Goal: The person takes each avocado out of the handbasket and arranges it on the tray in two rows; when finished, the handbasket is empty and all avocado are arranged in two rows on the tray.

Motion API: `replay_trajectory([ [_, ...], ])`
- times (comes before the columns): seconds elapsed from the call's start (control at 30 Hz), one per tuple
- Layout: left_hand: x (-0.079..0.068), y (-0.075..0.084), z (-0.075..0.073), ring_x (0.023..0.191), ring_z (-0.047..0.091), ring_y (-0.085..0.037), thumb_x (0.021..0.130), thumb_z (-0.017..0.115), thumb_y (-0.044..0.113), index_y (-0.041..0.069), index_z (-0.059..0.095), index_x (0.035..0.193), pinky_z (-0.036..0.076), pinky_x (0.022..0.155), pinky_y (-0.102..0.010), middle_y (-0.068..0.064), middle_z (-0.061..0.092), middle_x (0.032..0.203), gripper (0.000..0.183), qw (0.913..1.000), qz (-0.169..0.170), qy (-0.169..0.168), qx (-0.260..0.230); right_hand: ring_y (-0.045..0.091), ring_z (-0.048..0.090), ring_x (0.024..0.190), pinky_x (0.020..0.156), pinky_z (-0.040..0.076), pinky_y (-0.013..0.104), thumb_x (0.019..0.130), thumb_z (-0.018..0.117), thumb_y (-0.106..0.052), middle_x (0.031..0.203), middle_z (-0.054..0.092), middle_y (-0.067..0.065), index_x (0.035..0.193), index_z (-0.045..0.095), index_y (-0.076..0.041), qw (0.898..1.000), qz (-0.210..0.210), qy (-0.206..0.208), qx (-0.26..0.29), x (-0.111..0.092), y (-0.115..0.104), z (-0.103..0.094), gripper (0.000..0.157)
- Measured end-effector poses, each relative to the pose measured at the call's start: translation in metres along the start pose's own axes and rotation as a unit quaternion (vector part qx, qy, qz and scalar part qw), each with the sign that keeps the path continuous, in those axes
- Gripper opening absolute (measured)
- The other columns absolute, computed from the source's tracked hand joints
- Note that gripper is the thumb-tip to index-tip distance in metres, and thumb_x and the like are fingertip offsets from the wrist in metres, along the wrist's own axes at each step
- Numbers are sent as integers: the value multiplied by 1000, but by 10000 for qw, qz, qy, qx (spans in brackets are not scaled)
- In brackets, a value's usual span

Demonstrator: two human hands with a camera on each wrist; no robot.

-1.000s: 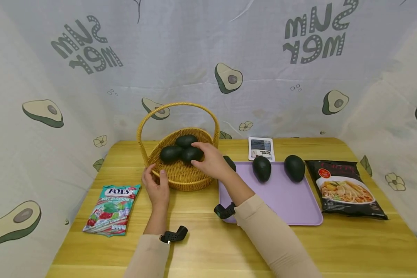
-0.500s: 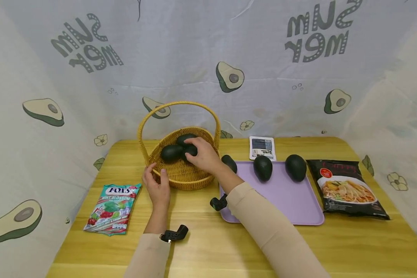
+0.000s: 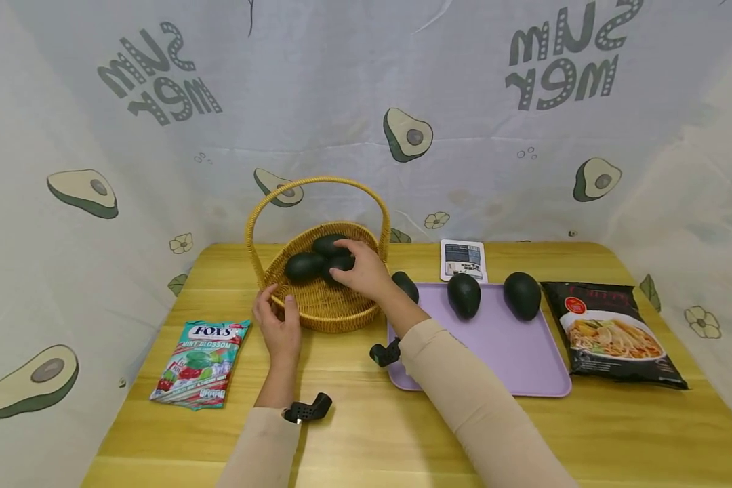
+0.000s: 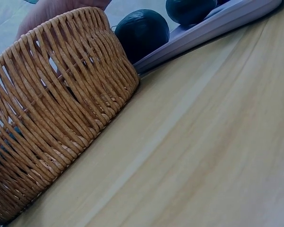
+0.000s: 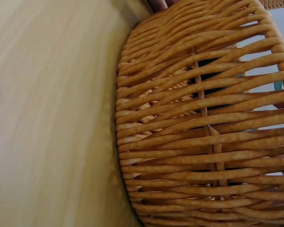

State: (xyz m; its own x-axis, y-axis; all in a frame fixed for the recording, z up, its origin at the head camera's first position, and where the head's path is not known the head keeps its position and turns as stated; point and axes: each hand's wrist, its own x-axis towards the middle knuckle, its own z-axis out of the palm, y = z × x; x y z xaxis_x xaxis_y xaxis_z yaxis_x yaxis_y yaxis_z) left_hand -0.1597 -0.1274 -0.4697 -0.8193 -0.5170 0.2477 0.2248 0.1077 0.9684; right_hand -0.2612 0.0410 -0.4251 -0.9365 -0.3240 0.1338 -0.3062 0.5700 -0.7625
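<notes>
In the head view a yellow wicker basket (image 3: 329, 318) with a tall arched handle stands on the table. Three dark green avocados lie together inside it, one at the left (image 3: 305, 267) and one at the back (image 3: 328, 245). My right hand (image 3: 369, 274) reaches over the basket's right side and holds the third avocado (image 3: 338, 264) between thumb and fingers, partly covering it. At the basket's front left, my left hand (image 3: 278, 332) grips the rim, thumb toward the inside. Both wrist views are mostly filled by the woven basket wall (image 4: 61, 85), and the fingertips are hidden there.
Right of the basket lies a lilac tray (image 3: 500, 356) with three avocados along its far side, one (image 3: 463, 295) in the middle. A black noodle bag (image 3: 613, 335) lies to its right, a white packet (image 3: 462, 260) behind it. A candy bag (image 3: 201, 364) lies at the left.
My right hand has shifted slightly back and left over the basket, its avocado moving a little toward the other two. My left hand stays at the rim. The head view has shifted slightly.
</notes>
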Motion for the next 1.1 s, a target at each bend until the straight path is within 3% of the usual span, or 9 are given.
replay_trajectory([
  [0.13,-1,0,1,131,43,-48,102,56,7,-5,47,138,37,104,-53,-26,24,158,39,10000,-29,-23,-28,33,44,145,115,39,54,94,73,-29,158,45,10,152,48,-20,9993,140,-320,-130,0,0,-1,64],
  [0.33,-1,-1,1,130,44,-47,102,57,8,-4,48,138,38,102,-46,-25,27,156,39,10000,9,-19,-32,36,45,143,113,41,54,92,75,-26,160,41,14,153,47,-20,9965,320,-708,-318,5,1,-1,68],
  [0.7,0,0,1,128,45,-47,101,57,6,-5,48,137,38,101,-42,-25,28,153,38,10000,-23,14,-91,46,35,143,111,41,58,89,78,-24,155,42,17,153,47,-24,9867,528,-1150,-1021,8,0,4,71],
  [0.9,0,0,1,131,43,-47,101,57,6,-4,48,137,37,104,-48,-25,26,154,38,9999,-60,20,-101,45,41,141,111,42,55,89,78,-25,153,45,18,152,48,-23,9859,418,-1162,-1127,7,0,4,70],
  [1.1,1,-1,1,134,42,-49,101,56,7,-5,47,137,35,108,-58,-25,24,157,39,9999,-59,-15,-136,37,50,137,111,44,52,88,80,-28,151,49,17,150,50,-22,9921,276,-949,-777,7,-1,4,69],
])
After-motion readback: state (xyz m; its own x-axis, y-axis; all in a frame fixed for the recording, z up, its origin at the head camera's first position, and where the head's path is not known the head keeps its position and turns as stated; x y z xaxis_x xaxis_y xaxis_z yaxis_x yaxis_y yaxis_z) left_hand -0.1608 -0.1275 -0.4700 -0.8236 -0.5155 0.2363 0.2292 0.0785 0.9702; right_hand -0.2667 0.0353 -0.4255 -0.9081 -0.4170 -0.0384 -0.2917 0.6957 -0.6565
